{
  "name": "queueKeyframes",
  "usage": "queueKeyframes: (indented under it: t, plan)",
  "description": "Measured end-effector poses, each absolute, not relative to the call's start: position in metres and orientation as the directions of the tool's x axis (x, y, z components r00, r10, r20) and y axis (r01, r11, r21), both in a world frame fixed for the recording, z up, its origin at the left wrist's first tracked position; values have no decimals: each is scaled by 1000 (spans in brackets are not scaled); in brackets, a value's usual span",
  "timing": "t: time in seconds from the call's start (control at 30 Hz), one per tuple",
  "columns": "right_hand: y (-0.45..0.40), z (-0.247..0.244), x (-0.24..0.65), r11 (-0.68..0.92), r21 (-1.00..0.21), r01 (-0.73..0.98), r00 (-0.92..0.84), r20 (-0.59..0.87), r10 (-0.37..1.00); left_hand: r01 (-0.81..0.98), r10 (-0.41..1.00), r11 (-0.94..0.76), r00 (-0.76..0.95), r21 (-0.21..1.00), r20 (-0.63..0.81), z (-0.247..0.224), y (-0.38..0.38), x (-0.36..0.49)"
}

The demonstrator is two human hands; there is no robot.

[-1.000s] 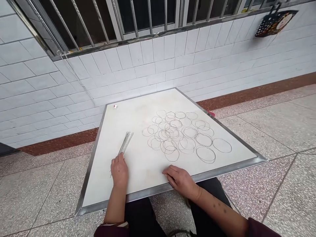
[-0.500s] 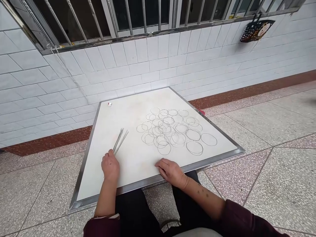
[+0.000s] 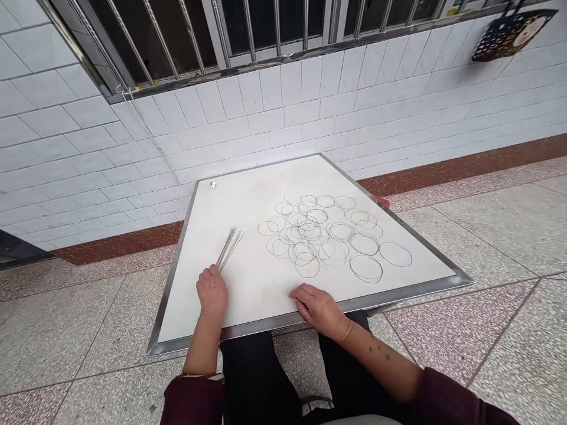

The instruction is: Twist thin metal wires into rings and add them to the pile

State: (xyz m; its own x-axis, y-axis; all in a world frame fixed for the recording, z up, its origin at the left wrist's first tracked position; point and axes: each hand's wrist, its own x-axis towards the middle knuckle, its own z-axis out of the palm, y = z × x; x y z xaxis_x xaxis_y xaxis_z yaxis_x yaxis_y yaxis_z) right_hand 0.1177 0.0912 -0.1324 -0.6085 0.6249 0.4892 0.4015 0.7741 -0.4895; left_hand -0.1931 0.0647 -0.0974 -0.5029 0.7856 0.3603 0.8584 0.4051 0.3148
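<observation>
My left hand [image 3: 212, 290] is closed round one end of a bundle of thin straight wires [image 3: 229, 248], whose free ends fan out away from me over the white table [image 3: 261, 183]. Near the table's front edge rests my right hand [image 3: 318, 308], fingers curled and thumb near the fingertips; whether anything thin is between them is too small to tell. Beyond and to the right of it lie several thin wire rings [image 3: 365, 268], many overlapping one another on the tabletop.
A small red and white object [image 3: 213, 185] sits at the table's back left corner. Behind the table is a white tiled wall [image 3: 266, 124] with a barred window. A dark patterned bag [image 3: 509, 35] hangs at the upper right. Something red [image 3: 383, 202] shows beyond the table's right edge.
The whole view has shifted, so the table and both hands appear farther right. Both hands keep nearly the same pose and place on the table, and the wires stay in my left hand.
</observation>
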Motion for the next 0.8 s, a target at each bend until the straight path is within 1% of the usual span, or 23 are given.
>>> queueKeyframes:
  t: [0.17, 0.4, 0.47, 0.53, 0.6, 0.67, 0.7, 0.73, 0.77, 0.8]
  plan:
    - [91, -131, 117, 777, -479, 408, -613, 487, 622, 828, 761, 345, -523, 442, 385, -91, 56, -188]
    - [90, -130, 118, 779, -481, 401, -617, 487, 618, 689, 733, 216, -583, 692, 351, -87, 43, -181]
    - [90, -129, 118, 772, -504, 387, -615, 483, 624, 624, 718, 154, -604, 766, 347, -84, 38, -175]
    - [89, -125, 116, 735, -581, 351, -602, 461, 652, 546, 711, 94, -622, 833, 327, -81, 33, -165]
    - [86, -116, 110, 631, -717, 297, -565, 401, 721, 456, 742, 46, -611, 889, 275, -77, 26, -150]
    - [83, -102, 100, 421, -882, 213, -521, 262, 812, 371, 798, 10, -562, 929, 216, -72, 19, -131]
    - [82, -94, 94, 298, -944, 142, -523, 184, 832, 334, 824, 0, -533, 942, 189, -69, 15, -121]
    - [80, -86, 88, 160, -985, 60, -551, 100, 829, 286, 849, -8, -505, 958, 158, -66, 11, -111]
    - [79, -80, 83, 31, -999, -14, -603, 34, 797, 176, 889, -10, -450, 984, 89, -63, 7, -101]
    - [78, -74, 79, -55, -996, -76, -639, 6, 769, 89, 908, -2, -417, 996, 39, -60, 4, -93]
